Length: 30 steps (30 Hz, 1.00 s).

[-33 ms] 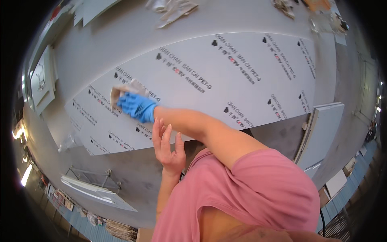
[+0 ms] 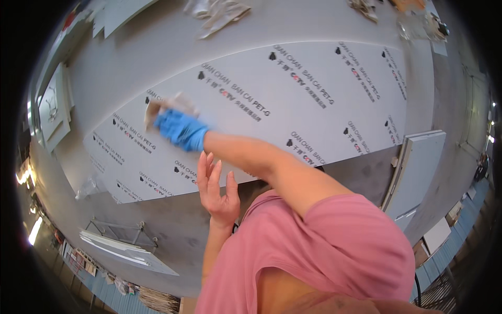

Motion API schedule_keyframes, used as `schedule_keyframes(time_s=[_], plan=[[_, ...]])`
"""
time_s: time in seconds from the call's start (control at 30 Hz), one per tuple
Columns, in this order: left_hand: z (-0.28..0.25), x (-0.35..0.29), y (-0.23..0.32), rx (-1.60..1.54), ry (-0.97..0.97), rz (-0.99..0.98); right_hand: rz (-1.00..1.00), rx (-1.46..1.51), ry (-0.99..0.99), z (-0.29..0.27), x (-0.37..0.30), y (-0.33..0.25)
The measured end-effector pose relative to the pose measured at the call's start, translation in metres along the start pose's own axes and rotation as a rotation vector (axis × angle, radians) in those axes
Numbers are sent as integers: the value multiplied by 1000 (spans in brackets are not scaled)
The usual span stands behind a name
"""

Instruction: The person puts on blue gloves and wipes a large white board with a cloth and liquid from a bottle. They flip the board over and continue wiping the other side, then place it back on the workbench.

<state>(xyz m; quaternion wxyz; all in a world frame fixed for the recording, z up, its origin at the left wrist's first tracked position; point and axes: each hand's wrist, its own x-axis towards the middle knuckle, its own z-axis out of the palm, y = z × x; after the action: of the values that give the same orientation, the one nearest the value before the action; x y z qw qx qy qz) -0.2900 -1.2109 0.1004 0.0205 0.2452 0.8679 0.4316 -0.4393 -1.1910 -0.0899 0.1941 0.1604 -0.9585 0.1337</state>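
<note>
My right hand (image 2: 180,130), in a blue glove, presses a beige cloth (image 2: 180,102) onto a long white panel (image 2: 230,131). Its fingers bend over the cloth, which sticks out past them on the far and left sides. Rows of printed marks cover the panel's film. My bare left hand (image 2: 217,196) is raised near my body by the panel's near edge, just below the right wrist. Its fingers are apart, with nothing in them. The right forearm crosses over part of the panel.
More cloths (image 2: 222,15) lie on the grey surface beyond the panel. Narrow boards (image 2: 415,165) stand at the right. White pieces (image 2: 55,107) lie at the far left, with clear plastic (image 2: 90,187) by the panel's left corner. A metal rack (image 2: 123,235) holds boards at the lower left.
My right hand and the cloth have shifted slightly away from me across the panel. My left hand stays almost where it was, still open.
</note>
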Motion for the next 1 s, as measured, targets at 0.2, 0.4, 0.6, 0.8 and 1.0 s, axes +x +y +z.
schedule_keyframes(time_s=[0.2,0.4,0.6,0.8,1.0], plan=[[48,12,22,-139,-111,6,603,-248,162,-134,-140,286],[97,39,51,-278,-226,68,1040,-701,130,-289,-490,417],[93,25,45,-291,-236,25,1387,-735,165,-305,-526,375],[46,-8,3,-267,-167,-315,973,-550,284,-220,-371,348],[-9,-33,-12,-329,60,-355,393,91,69,-92,-139,79]])
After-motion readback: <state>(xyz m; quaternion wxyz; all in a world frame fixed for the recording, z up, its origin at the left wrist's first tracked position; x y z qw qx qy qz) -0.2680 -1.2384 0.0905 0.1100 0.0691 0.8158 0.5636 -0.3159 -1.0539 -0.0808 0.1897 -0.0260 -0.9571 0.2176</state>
